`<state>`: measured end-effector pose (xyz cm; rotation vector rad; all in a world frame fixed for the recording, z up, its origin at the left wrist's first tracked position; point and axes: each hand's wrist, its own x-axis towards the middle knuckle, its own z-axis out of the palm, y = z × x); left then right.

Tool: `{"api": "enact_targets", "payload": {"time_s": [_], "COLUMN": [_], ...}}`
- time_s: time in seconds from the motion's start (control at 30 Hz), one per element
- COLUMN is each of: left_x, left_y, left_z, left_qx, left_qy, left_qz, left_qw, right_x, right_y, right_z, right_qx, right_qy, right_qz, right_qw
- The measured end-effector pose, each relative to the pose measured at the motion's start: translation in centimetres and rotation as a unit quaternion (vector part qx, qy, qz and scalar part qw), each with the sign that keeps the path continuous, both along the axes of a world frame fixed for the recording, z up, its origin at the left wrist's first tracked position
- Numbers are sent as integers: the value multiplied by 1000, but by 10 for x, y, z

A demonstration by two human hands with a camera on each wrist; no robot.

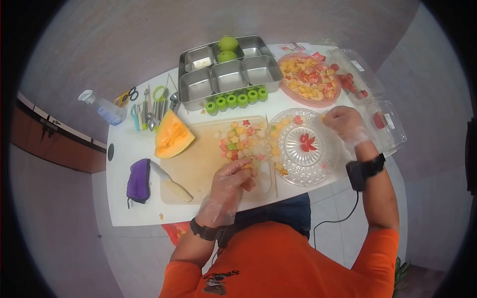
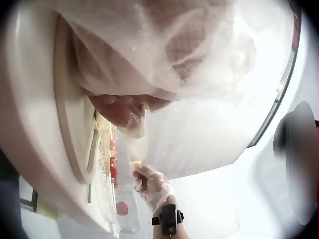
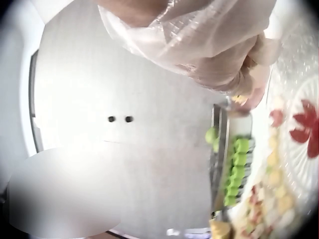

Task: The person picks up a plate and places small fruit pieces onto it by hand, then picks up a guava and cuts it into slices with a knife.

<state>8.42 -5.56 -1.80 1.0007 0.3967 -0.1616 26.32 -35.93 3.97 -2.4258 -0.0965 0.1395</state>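
My right hand (image 1: pixel 345 124), in a clear plastic glove, is over the upper right rim of the glass plate (image 1: pixel 325 174). Its thumb and fingertips pinch a small yellow fruit piece (image 2: pixel 137 163). Red petal-shaped pieces (image 1: pixel 307 142) form a flower in the plate's middle, and star-shaped yellow pieces (image 1: pixel 274 144) line its left rim. The gloved left hand (image 1: pixel 231 184) is above the front of the cutting board (image 1: pixel 198 169), fingers curled round a yellowish fruit piece (image 1: pixel 247 167), mostly hidden. Beyond it lies a heap of cut fruit shapes (image 1: pixel 241 139).
An orange melon wedge (image 1: pixel 174 134) and a knife (image 1: pixel 176 187) lie on the board's left. Behind stand green-topped cutters (image 1: pixel 232 101) and a steel tray (image 1: pixel 194 102) with green fruits. A pink dish (image 1: pixel 308 102) of fruit pieces and clear boxes (image 1: pixel 390 126) are at the right.
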Motion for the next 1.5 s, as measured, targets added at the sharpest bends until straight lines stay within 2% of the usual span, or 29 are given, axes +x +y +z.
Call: {"api": "enact_targets", "payload": {"time_s": [0.03,0.1,0.13,0.2,0.33,0.4,0.43,0.5,0.63,0.73,0.8,0.87,0.93,0.97,1.0,1.07,1.13,1.17,1.27,1.33,1.37,1.43,1.5], "left_x": [0,-1,0,0,1,0,0,-1,-2,-3,-3,-5,-4,-6,-8,-12,-17,-18,-20,-22,-22,-18,-20], "left_y": [0,2,3,5,8,8,8,7,9,7,4,-1,-10,-15,-19,-24,-27,-28,-29,-29,-30,-32,-34], "left_z": [-2,-3,-4,-9,-15,-13,-13,-14,-19,-16,-13,-5,12,17,22,33,43,43,42,35,37,42,38], "left_qx": [-1,-6,-8,-14,-32,-26,-20,-24,-43,-25,-20,-12,77,79,77,77,-14,-12,15,114,113,222,197], "left_qy": [-6,-9,-11,-15,-24,-29,-33,-34,-49,-45,-39,-28,22,23,13,2,7,10,-11,-57,-52,-78,-73], "left_qz": [-2,-6,-10,-9,-20,-24,-25,-22,-32,-23,-25,-17,-44,-41,-73,-106,-163,-164,-173,-199,-198,-219,-212], "left_qw": [1000,1000,1000,1000,999,999,999,999,997,998,999,999,996,996,994,991,987,986,985,972,972,947,954], "right_x": [13,30,38,47,55,58,59,51,59,46,11,-22,-61,-80,-97,-120,-127,-129,-135,-137,-136,-138,-138], "right_y": [0,5,8,16,27,31,31,41,33,30,35,41,52,60,67,77,78,77,73,71,70,69,66], "right_z": [-3,-6,-9,-14,-20,-27,-27,-12,-18,-1,29,46,53,49,46,35,23,17,12,11,11,10,13], "right_qx": [-1,-192,-193,-262,-296,-359,-359,-379,-386,-344,-200,-118,-20,-5,11,17,24,37,62,73,83,96,92], "right_qy": [-3,36,35,44,55,11,11,30,33,-13,-62,-119,-129,-167,-205,-214,-222,-200,-158,-134,-144,-146,-122], "right_qz": [-1,71,69,145,161,191,191,161,135,139,44,133,241,264,286,300,310,326,339,339,340,342,316], "right_qw": [1000,978,978,953,940,913,914,911,912,928,977,977,962,950,936,930,924,923,925,928,926,923,936]}}
